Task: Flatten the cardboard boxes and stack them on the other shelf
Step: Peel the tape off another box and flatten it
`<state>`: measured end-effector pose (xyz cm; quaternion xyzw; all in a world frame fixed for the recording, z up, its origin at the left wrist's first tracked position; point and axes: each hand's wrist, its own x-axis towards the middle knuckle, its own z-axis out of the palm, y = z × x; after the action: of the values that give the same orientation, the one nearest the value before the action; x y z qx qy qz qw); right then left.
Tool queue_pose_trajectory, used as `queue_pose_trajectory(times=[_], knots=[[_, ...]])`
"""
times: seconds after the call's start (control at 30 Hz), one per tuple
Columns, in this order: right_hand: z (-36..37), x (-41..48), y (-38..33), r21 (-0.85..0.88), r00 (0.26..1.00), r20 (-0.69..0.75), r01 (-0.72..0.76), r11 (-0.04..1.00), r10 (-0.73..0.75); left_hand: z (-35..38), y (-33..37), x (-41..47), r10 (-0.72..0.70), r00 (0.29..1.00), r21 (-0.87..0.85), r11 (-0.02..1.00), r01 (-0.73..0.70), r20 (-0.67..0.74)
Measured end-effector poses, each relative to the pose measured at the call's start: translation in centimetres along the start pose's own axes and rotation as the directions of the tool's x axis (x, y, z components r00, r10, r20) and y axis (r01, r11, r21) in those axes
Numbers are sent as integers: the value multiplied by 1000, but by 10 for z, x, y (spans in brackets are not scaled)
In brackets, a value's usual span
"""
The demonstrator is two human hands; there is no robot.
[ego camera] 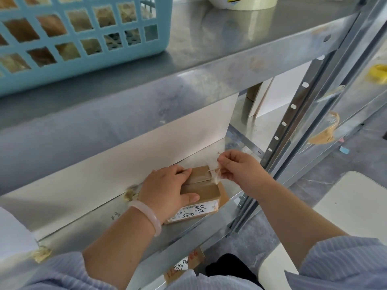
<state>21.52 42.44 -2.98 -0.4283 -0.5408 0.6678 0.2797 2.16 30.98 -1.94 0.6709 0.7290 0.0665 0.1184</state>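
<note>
Lower cardboard piece (195,257) bears handwritten "8391".

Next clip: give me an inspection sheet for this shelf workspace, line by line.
Surface: metal shelf, lower level, with tape scraps stuck along its back.
Job's things: small cardboard box standing on the shelf, not yet flattened, with a tape strip partly peeled off its top; a flat cardboard piece shows lower down.
Clutter: blue basket and tape roll on the upper level.
Grippers: left hand holds the cardboard box; right hand pinches the tape strip.
Cables: nothing seen.
Surroundings: grey floor; white surface at right.
</note>
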Motion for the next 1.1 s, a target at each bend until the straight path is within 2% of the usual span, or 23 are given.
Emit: queue_pose_trajectory(times=[0.07, 0.13, 0.23, 0.3, 0.33, 0.43, 0.5, 0.6, 0.7, 0.87, 0.97, 1.03, 1.1], knots=[[-1, 0, 0, 58, 995, -65, -65, 996, 69, 0, 0, 1, 1, 1000, -2, 1000, -1, 5], [-1, 0, 2, 17, 983, -165, -83, 996, 85, 0, -1, 1, 3, 1000, 11, 1000, -3, 4], [2, -1, 12, -251, 975, -223, -61, 966, 4, 0, -1, -1, 3, 1000, 9, 1000, -3, -3], [6, -4, 17, -431, 985, -173, -70, 900, -5, 0, -1, -1, 4, 1000, 14, 1000, -4, -5], [8, -6, 19, -450, 989, -147, -83, 889, 18, 0, 0, -2, 3, 1000, 17, 1000, -3, -7], [9, -16, 19, -230, 992, -96, -101, 968, 81, 1, 2, -4, 4, 1000, 40, 999, -3, -25], [7, -23, 18, -258, 999, -47, -22, 966, 11, 1, 4, -5, 0, 999, 50, 999, 2, -34], [10, -27, 16, -498, 995, -72, 26, 867, -71, 1, 5, -6, -14, 999, 46, 999, 16, -34], [17, -24, 11, -633, 980, -127, 37, 773, -152, 1, 5, -6, -17, 1000, 48, 999, 18, -20], [26, -23, 0, -844, 980, -19, 89, 528, -196, 1, 5, -6, -28, 1000, 56, 998, 29, -7], [31, -25, -8, -913, 966, 69, 163, 375, -251, 2, 5, -5, -32, 999, 78, 996, 32, 1], [37, -26, -17, -903, 950, 118, 224, 367, -289, 1, 6, -3, -39, 999, 89, 995, 37, 21], [48, -25, -25, -848, 948, 108, 246, 470, -301, 0, 5, -1, -42, 999, 82, 996, 39, 35]])
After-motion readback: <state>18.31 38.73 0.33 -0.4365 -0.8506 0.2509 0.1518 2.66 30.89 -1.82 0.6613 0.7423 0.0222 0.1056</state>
